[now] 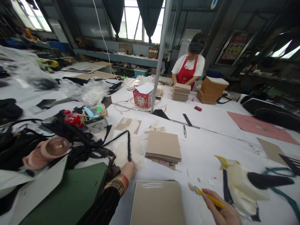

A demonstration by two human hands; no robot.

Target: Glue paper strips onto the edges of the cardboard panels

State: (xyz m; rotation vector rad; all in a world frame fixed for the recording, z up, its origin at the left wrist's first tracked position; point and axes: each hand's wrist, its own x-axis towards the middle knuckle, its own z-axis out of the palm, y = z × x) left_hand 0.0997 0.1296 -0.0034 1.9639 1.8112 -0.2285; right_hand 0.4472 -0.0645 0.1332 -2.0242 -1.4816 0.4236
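Observation:
My right hand (221, 207), at the lower right, is closed around the yellow handle of a small brush (212, 200), whose bristles point left. A grey-beige board (158, 203) with a wet, shiny streak near its far edge lies between my hands. Beyond that board, my left hand (129, 169) has its fingers pressed together beside thin cream sheets (134, 151) and the end of a black frayed strip (129, 147); what it pinches, if anything, is too small to make out. A stack of beige boards (163, 145) sits just ahead.
A white glue container (243, 187) stands at the right. Green board (77, 190), a pink fan (55, 147) and black straps crowd the left. Across the table, a person in a red apron (186, 75) handles stacked boards (181, 92) near a metal pole (160, 59).

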